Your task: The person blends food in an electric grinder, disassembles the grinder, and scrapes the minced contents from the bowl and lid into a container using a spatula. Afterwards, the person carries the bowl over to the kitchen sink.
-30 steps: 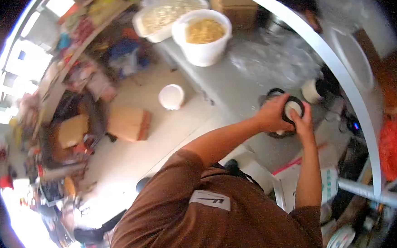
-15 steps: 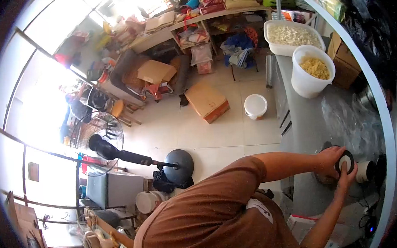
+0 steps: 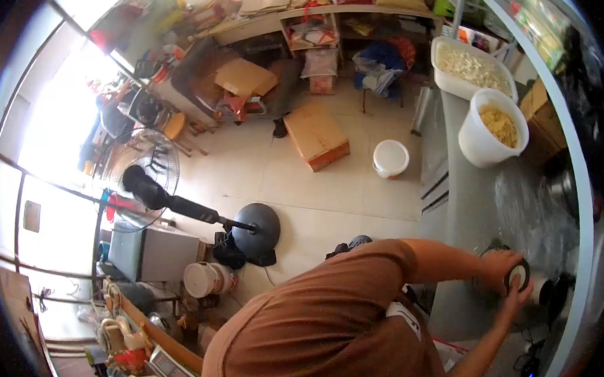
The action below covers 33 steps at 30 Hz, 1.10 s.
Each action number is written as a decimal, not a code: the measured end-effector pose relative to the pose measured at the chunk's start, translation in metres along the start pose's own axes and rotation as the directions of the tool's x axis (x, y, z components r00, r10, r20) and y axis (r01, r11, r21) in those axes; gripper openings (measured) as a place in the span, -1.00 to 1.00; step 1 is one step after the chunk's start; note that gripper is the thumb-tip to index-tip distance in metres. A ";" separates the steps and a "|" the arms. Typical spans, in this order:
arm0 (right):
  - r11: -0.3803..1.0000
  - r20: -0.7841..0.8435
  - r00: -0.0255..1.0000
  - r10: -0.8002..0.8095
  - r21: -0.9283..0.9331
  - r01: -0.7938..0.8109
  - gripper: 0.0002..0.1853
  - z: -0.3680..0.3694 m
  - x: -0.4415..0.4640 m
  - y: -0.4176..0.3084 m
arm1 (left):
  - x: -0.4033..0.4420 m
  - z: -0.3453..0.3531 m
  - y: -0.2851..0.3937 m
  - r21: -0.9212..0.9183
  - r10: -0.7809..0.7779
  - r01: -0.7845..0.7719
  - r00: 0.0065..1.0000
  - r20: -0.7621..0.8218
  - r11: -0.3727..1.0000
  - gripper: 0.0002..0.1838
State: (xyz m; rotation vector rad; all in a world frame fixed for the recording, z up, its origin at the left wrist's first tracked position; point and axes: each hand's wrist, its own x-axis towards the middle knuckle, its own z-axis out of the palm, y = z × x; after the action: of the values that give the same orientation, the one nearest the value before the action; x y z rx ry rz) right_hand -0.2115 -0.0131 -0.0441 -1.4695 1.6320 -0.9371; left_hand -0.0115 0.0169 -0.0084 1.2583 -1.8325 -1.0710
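View has swung left; fingers (image 3: 503, 264) grip black-rimmed disc (image 3: 520, 272), shirt patch (image 3: 402, 316) illegible.

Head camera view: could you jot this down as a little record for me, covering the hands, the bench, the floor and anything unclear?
View: head camera, looking down
Left hand: on a dark-rimmed round object with a pale centre
Right hand: on the same object
Near the hands: pale cylinder with a dark end
Bench: grey; carries a white bucket with yellow contents, a white tub with pale contents, clear plastic
Floor: cardboard box, lidded bucket, black standing fan
Unclear: what the round object is
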 end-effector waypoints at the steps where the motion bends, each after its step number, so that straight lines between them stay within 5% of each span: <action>1: 0.994 0.038 0.996 0.076 0.072 -0.079 -0.14 0.002 -0.012 -0.020 | -0.001 -0.004 0.000 0.005 -0.011 0.011 1.000 -0.023 1.000 0.21; 14: 0.976 -0.026 0.989 0.146 0.165 -0.140 -0.26 0.015 -0.028 -0.045 | -0.002 -0.007 -0.004 -0.051 0.045 -0.041 0.997 0.069 0.998 0.24; 19: 0.990 -0.071 0.988 0.141 -0.022 -0.143 -0.25 0.013 -0.024 -0.046 | 0.001 0.001 -0.007 -0.051 0.021 -0.018 0.998 0.066 0.999 0.23; 33: 0.991 -0.086 0.989 0.121 -0.052 -0.126 -0.27 0.013 -0.037 -0.064 | -0.006 -0.001 -0.002 0.005 0.010 -0.010 0.999 0.041 1.000 0.14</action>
State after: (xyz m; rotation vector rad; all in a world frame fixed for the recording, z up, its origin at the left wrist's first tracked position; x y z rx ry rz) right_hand -0.1672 0.0185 0.0086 -1.3660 1.8016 -0.8989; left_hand -0.0086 0.0217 -0.0101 1.2370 -1.8709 -1.0945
